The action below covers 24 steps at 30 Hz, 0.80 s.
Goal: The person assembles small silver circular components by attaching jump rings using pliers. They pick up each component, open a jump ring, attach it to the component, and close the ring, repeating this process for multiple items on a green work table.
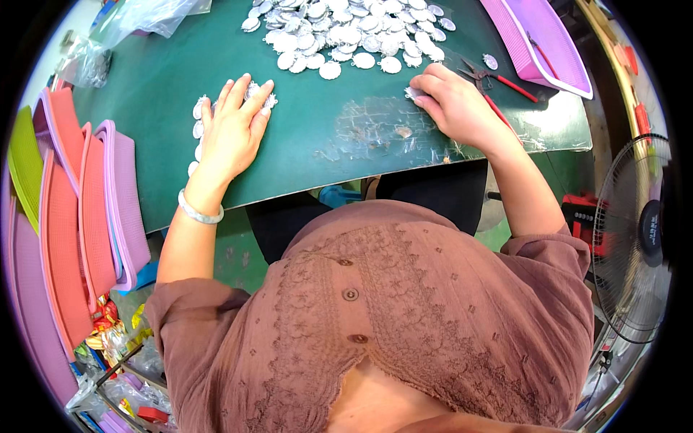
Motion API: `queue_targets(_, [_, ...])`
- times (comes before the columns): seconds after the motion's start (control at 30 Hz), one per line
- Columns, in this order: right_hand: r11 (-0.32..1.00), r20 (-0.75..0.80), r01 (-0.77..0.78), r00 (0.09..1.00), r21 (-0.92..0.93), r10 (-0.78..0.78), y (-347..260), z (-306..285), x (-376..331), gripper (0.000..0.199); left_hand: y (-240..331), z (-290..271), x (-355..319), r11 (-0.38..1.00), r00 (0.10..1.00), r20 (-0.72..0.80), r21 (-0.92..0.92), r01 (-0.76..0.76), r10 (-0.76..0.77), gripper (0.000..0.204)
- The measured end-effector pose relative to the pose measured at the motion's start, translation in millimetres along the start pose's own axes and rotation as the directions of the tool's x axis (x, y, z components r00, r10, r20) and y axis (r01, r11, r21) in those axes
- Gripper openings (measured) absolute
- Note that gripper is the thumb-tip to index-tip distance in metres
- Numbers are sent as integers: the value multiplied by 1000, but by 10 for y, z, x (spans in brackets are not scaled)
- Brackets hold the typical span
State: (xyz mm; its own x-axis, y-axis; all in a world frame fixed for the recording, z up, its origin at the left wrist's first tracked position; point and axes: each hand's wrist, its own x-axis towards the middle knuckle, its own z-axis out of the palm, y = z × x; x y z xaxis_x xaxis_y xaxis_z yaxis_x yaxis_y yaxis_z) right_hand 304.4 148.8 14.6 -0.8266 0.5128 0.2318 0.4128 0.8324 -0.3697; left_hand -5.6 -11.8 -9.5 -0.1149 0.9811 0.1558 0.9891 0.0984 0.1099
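Observation:
My left hand (234,133) lies flat on the green table (303,141), fingers stretched over some silver round medallions. A few more medallions (198,130) stand in a column along its left side. My right hand (458,105) pinches a small silver medallion (414,93) between thumb and fingers, close to the table surface. Just beyond its wrist lie red-handled pliers (514,86), jaws apart, partly covered by my hand. A large heap of similar silver medallions (346,32) spreads across the far middle of the table.
A purple basket (548,79) at the far right holds a red-handled tool (543,56). One medallion (490,62) lies apart beside it. Stacked pink and purple baskets (126,195) stand at left. Plastic bags (155,22) occupy the far left. A black fan (628,238) is at right.

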Motion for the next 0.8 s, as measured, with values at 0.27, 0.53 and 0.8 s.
queue_targets(0.27, [906, 164, -31, 985, 422, -43, -462, 350, 572, 18, -108, 36, 78, 996, 994, -75, 44, 82, -78, 40])
queue_targets(0.53, [890, 173, -104, 984, 445, 29, -728, 540, 863, 22, -72, -30, 95, 998, 991, -122, -40, 47, -52, 38])
queue_targets(0.8, [958, -164, 201, 958, -203, -235, -395, 628, 727, 23, 164, -123, 98, 974, 986, -119, -180, -138, 118, 33])
